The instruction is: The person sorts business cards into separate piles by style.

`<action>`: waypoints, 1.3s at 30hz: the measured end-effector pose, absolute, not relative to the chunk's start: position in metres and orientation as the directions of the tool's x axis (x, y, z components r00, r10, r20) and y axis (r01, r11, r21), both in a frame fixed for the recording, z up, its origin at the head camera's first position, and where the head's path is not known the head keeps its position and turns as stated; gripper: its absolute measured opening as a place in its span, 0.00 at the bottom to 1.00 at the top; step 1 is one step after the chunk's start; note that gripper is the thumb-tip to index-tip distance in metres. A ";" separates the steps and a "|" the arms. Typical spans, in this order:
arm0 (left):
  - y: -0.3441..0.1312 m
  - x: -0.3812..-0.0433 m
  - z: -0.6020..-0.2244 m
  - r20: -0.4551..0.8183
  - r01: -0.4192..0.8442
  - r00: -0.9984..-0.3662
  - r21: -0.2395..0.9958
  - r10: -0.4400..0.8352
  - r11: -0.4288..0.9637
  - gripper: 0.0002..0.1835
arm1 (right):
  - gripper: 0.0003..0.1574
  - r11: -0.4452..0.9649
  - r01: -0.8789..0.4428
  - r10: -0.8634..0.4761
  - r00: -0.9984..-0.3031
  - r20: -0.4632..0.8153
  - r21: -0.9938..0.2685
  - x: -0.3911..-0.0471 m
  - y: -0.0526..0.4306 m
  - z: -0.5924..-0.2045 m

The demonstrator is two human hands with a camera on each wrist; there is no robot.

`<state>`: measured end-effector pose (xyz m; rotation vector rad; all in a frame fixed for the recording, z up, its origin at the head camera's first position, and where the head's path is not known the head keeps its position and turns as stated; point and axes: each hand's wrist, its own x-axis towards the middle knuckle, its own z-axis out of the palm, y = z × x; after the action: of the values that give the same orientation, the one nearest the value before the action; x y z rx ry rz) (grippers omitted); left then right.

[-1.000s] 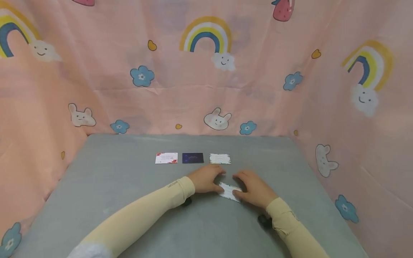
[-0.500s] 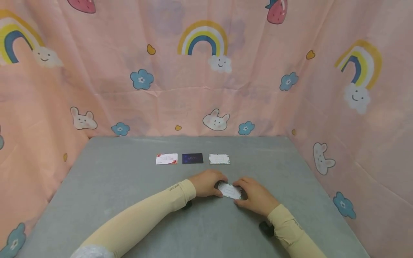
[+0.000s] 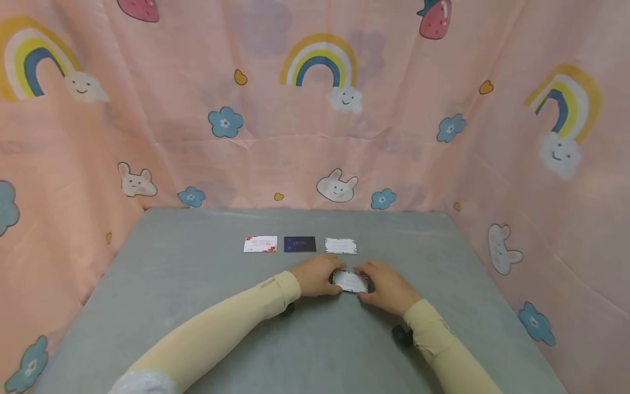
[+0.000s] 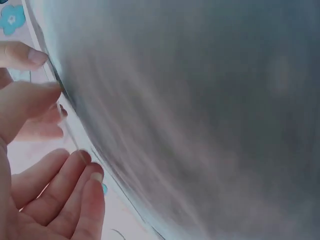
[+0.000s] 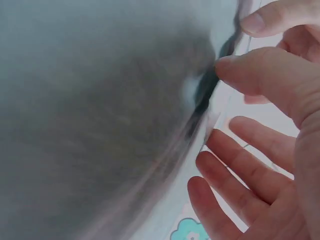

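Note:
A white business card (image 3: pixel 350 281) with a leafy green border lies between my two hands in the head view, its long side nearly level. My left hand (image 3: pixel 317 275) pinches its left end between thumb and fingers. At the opposite end, my right hand (image 3: pixel 389 287) grips the card the same way. Both wrist views show the thumb and spread fingers of each hand, the left hand (image 4: pixel 55 195) and the right hand (image 5: pixel 260 185), while the card's printed face is hidden there.
Beyond the hands, three cards lie in a row on the grey table (image 3: pixel 206 328): a white one with red flowers (image 3: pixel 260 244), a dark blue one (image 3: pixel 299 244) and a white leafy-bordered one (image 3: pixel 340 246). A pink patterned curtain (image 3: pixel 275 164) surrounds the table's back and sides.
The fingers of both hands have closed in on the card's ends. Its slant has turned nearly level, and it has shifted slightly away from me, closer to the row.

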<state>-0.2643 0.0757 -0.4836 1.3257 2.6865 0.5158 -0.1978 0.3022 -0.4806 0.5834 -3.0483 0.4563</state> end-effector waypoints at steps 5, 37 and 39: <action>0.073 -0.289 -0.480 0.058 0.681 -0.702 0.348 0.710 0.645 0.31 | 0.35 0.883 -0.357 -0.360 -0.932 0.048 -0.306 -0.237 0.299 -0.481; 0.083 -0.342 -0.493 0.009 0.609 -0.762 0.354 0.648 0.710 0.31 | 0.32 0.881 -0.365 -0.389 -0.921 -0.021 -0.301 -0.303 0.286 -0.481; 0.084 -0.340 -0.492 0.012 0.610 -0.762 0.350 0.648 0.711 0.31 | 0.31 0.883 -0.363 -0.386 -0.922 -0.020 -0.298 -0.302 0.286 -0.481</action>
<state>-0.3399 0.0836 -0.4918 1.0340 2.8017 0.5128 -0.3023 0.2859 -0.4814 0.6226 -3.1243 0.4702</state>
